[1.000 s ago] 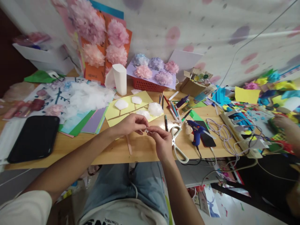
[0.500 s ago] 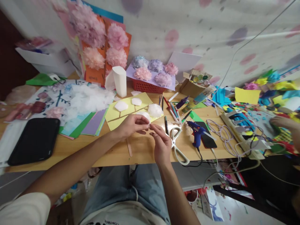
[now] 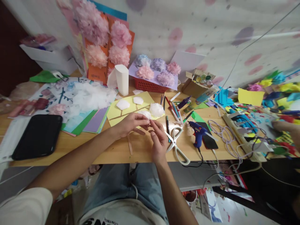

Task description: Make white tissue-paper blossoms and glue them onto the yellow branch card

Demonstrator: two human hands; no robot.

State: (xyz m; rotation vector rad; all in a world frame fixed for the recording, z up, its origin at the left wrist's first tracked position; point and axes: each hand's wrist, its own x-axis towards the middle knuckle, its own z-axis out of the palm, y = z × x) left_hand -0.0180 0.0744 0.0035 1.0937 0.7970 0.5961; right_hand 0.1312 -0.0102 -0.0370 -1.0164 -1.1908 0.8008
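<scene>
My left hand (image 3: 132, 125) and my right hand (image 3: 158, 140) meet at the fingertips over the front of the wooden table (image 3: 145, 153). Both are pinched together, and whatever lies between the fingertips is too small to make out. Just beyond them is a yellow sheet (image 3: 114, 117) with brown lines, two white paper shapes and a round white fluffy puff (image 3: 157, 110). Another white tuft (image 3: 145, 114) shows right behind my left fingers. A flat wooden stick (image 3: 130, 145) lies below my left hand. Open white scissors (image 3: 174, 142) rest beside my right hand.
To the right lie a blue glue gun (image 3: 197, 132), a phone (image 3: 209, 139), cables and a power strip (image 3: 241, 137). White fluff (image 3: 93, 97) and a black tray (image 3: 37, 136) are at left. A person's hand (image 3: 284, 126) is at far right.
The view has shifted slightly. My left hand's lower fingers have stretched out more, while both hands' fingertips stay together.
</scene>
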